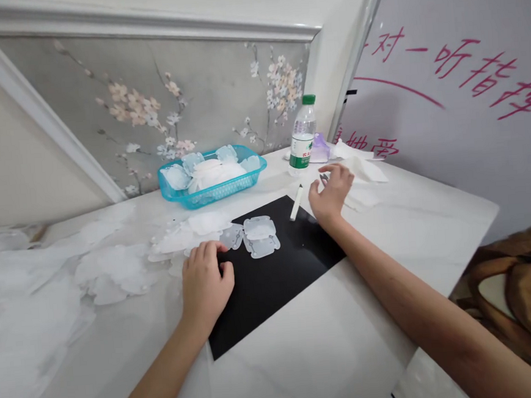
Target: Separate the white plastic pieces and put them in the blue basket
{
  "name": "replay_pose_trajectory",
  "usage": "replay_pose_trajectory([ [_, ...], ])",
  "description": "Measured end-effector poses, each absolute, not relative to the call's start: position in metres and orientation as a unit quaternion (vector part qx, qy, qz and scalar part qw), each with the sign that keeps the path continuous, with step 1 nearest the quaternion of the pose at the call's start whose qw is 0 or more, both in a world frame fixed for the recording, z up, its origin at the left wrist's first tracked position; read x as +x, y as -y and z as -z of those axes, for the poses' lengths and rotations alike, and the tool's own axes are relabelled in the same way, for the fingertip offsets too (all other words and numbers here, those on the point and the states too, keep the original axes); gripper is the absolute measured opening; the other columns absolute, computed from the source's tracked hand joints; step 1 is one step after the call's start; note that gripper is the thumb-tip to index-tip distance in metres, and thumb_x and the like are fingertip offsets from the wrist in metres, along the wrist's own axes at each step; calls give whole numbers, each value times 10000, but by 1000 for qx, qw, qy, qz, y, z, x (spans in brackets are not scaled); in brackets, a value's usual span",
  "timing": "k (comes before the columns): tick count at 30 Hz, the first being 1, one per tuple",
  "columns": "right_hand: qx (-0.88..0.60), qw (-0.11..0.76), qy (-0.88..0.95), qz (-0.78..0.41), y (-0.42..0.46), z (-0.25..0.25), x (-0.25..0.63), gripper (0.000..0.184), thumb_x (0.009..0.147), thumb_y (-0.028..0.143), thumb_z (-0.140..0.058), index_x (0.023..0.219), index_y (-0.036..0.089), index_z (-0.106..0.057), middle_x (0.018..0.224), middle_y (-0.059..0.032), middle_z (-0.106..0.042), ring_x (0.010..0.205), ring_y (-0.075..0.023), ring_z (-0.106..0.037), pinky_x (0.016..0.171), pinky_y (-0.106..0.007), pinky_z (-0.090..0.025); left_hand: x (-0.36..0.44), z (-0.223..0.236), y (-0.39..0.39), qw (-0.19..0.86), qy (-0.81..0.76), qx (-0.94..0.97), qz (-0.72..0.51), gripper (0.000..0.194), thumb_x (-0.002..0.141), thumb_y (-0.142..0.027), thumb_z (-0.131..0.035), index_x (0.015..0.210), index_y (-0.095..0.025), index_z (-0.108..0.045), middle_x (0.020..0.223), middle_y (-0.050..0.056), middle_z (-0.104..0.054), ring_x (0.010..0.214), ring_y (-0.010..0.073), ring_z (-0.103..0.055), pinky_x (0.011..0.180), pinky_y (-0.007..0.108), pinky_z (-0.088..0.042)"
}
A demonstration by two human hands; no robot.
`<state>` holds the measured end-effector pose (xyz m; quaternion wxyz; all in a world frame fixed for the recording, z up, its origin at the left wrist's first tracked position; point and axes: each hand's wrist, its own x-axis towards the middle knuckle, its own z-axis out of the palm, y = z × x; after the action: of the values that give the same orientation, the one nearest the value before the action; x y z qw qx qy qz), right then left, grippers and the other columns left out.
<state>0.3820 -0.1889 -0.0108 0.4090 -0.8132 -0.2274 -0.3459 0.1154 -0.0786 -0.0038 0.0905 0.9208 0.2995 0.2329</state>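
the clear plastic cutouts (260, 236) lie in a small overlapping group on the black mat (276, 284), near its far left edge, with a single one (232, 236) just beside them. the left hand (205, 283) rests at that edge, its fingers curled and loosely together, tips close to the cutouts. nothing shows between them, but the palm side is hidden, so i can't tell if it holds anything. the right hand (332, 192) is near the mat's far corner, fingers bent inward, with a small dark metal thing (324, 176) at the fingertips. whether it's pinched or only close, i can't tell.

low wrists and hands close to the mat look right for pieces this thin - little chance of lifting or scattering them.

a white stick (296, 203) lies by the right hand, and paper scraps (359, 170) lie beyond it. a heap of white sheets (115, 272) covers the white table (434, 235) to the left - further back, a blue basket (214, 195) and a water bottle (303, 136).
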Motion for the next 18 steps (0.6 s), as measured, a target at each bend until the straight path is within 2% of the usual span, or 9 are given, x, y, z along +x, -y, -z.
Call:
replay_pose_trajectory([
  [5, -714, 373, 533, 260, 169, 5, 314, 139, 813, 137, -424, 882, 177, -539, 990, -126, -574, 986, -243, -500, 888, -396, -381, 110, 7, 69, 204, -408, 839, -295, 153, 710, -149, -427, 844, -215, -456, 940, 61, -574, 936, 259, -534, 857, 429, -385],
  [8, -636, 315, 684, 168, 164, 7, 278, 149, 828, 162, -455, 914, 174, -576, 1037, -119, -598, 991, -235, -501, 887, -389, -388, 107, 10, 65, 308, -445, 756, -368, 152, 681, -153, -427, 815, -221, -453, 924, 36, -555, 950, 229, -539, 834, 379, -405],
  [10, -590, 266, 755, 107, 163, 9, 261, 165, 849, 184, -461, 942, 177, -597, 1108, -111, -608, 1053, -236, -487, 915, -389, -378, 106, 11, 64, 363, -432, 710, -422, 140, 659, -147, -415, 776, -218, -442, 861, 17, -537, 866, 194, -561, 749, 318, -425],
  [14, -533, 219, 817, 15, 166, 8, 245, 211, 898, 204, -425, 944, 170, -629, 1203, -61, -628, 1119, -209, -484, 937, -356, -374, 107, 9, 62, 488, -429, 605, -460, 121, 605, -148, -425, 710, -209, -435, 674, -27, -493, 620, 132, -540, 611, 255, -423],
  [18, -523, 216, 825, 2, 169, 4, 244, 274, 915, 218, -406, 927, 178, -676, 1241, -26, -623, 1139, -209, -487, 932, -360, -378, 108, 9, 58, 557, -432, 533, -467, 113, 564, -164, -442, 668, -202, -423, 627, -34, -478, 574, 113, -506, 583, 236, -446],
])
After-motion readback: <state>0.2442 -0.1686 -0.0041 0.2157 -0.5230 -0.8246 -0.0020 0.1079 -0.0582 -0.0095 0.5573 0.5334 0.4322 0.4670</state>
